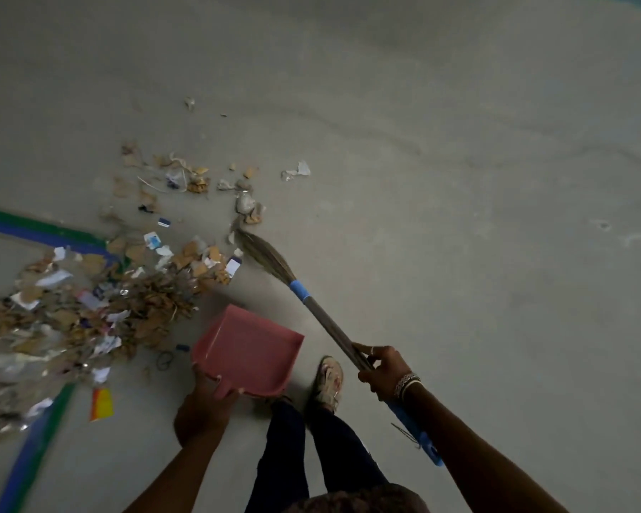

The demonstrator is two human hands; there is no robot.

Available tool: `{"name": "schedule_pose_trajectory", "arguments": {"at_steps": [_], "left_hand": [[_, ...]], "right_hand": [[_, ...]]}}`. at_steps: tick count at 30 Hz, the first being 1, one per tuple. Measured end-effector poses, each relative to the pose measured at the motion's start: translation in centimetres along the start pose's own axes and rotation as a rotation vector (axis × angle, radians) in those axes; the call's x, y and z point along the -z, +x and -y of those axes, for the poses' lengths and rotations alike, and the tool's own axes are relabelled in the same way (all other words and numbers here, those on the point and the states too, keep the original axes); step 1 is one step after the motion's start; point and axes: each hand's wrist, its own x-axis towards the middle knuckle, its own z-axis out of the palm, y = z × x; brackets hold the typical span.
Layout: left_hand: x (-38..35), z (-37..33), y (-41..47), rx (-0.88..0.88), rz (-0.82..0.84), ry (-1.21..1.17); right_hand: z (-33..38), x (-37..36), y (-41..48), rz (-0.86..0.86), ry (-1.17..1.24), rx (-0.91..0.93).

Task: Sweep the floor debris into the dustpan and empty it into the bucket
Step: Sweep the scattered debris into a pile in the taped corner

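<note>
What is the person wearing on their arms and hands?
Both arms are bare, with no sleeves showing. The right hand has a stack of silvery and white bracelets at the wrist and what looks like a ring on one finger. The left hand shows no jewellery or glove that I can see.

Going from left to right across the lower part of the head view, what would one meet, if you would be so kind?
Debris pile → left hand → pink dustpan → sandalled foot → right hand gripping the broom handle.

No readable text on the debris (89, 309) scraps.
</note>
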Motion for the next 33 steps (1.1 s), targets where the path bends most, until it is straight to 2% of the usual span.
{"name": "schedule_pose_trajectory", "arguments": {"at_steps": [6,11,15,18,21,24,27,33], "left_hand": [[1.1,3.4,-0.8,0.105,-0.020,-0.031],[0.6,6.1,-0.5,0.193,-0.019,-0.063],[-0.2,8.5,-1.5,0.239,-0.044,-0.107],[-0.3,10.6,-2.3,0.298,-0.060,-0.116],[-0.3,12.3,-3.4,0.353,-0.075,-0.111],[0.0,13.5,-4.5,0.393,-0.110,-0.122],[0.3,14.6,-5.7,0.407,-0.137,-0.142],[0.5,17.4,-7.3,0.436,-0.161,-0.243]], "right_hand": [[1.0,0.6,-0.5,-0.108,0.040,-0.043],[1.5,1.2,2.3,-0.145,-0.211,-0.109],[2.8,-1.5,4.6,-0.013,-0.448,-0.100],[5.9,-5.8,4.6,0.113,-0.633,0.028],[9.6,-10.3,4.0,0.224,-0.703,0.157],[12.9,-13.8,2.7,0.284,-0.667,0.238],[14.3,-15.5,0.9,0.248,-0.564,0.301],[12.2,-13.1,-1.5,0.157,-0.432,0.335]]}}
